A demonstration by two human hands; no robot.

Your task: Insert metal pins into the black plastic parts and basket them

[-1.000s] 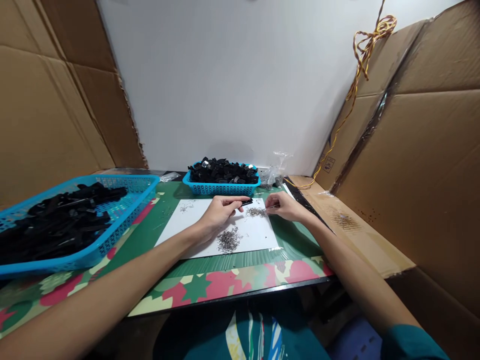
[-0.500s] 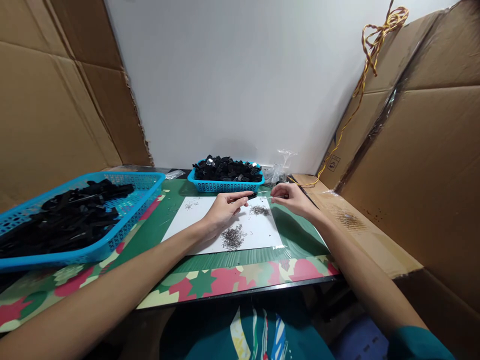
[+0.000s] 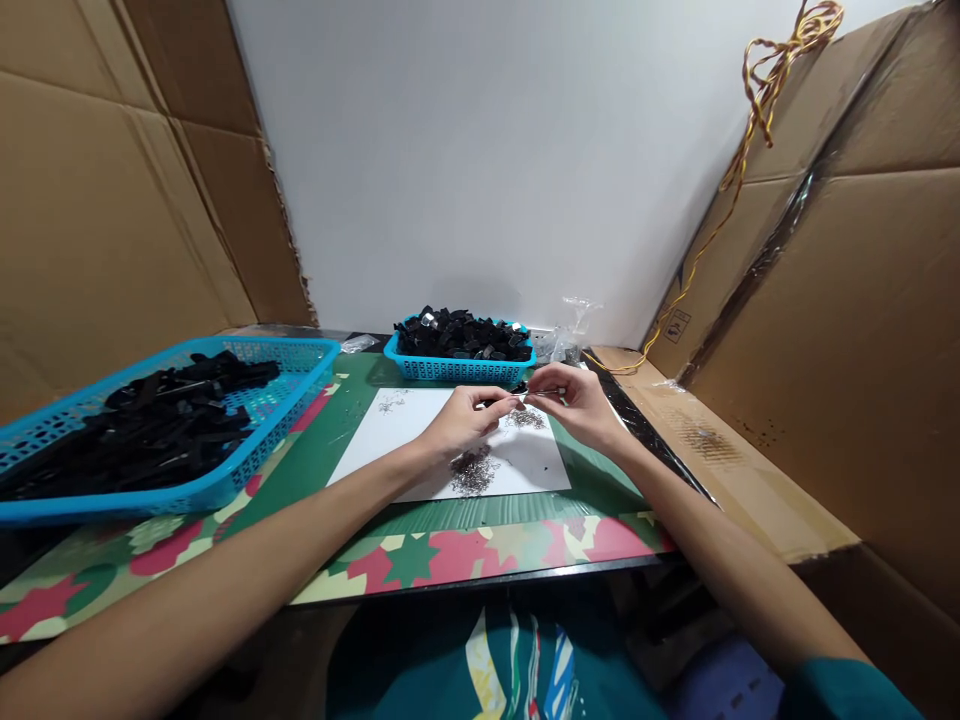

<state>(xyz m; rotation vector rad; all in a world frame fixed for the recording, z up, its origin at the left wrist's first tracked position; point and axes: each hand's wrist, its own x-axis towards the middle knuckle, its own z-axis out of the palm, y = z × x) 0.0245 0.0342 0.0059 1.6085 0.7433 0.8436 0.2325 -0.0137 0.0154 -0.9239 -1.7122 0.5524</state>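
Observation:
My left hand [image 3: 466, 418] is closed over the white sheet, its thumb and forefinger pinching a small black piece [image 3: 519, 387] that the fingers mostly cover. Opposite it, my right hand [image 3: 576, 402] pinches a thin metal tool whose kind I cannot make out. The fingertips of both hands nearly meet at the black piece. Beneath them lies the white sheet [image 3: 409, 440], bearing a larger heap of tiny metal parts [image 3: 474, 474] near its front and a smaller heap [image 3: 527, 420] under my fingers. A few more tiny parts [image 3: 390, 401] are scattered at its far left corner.
A blue basket [image 3: 459, 370] full of black pieces stands behind the sheet. To the left is a larger blue basket [image 3: 296, 400] with black strips. Clear plastic bags [image 3: 562, 342] sit at the back right. Cardboard walls [image 3: 847, 330] flank the green table, and a yellow-brown twisted wire [image 3: 731, 180] hangs at right.
My right hand has moved left, bringing the thin metal tool up to the black piece in my left hand. The whole view has shifted slightly.

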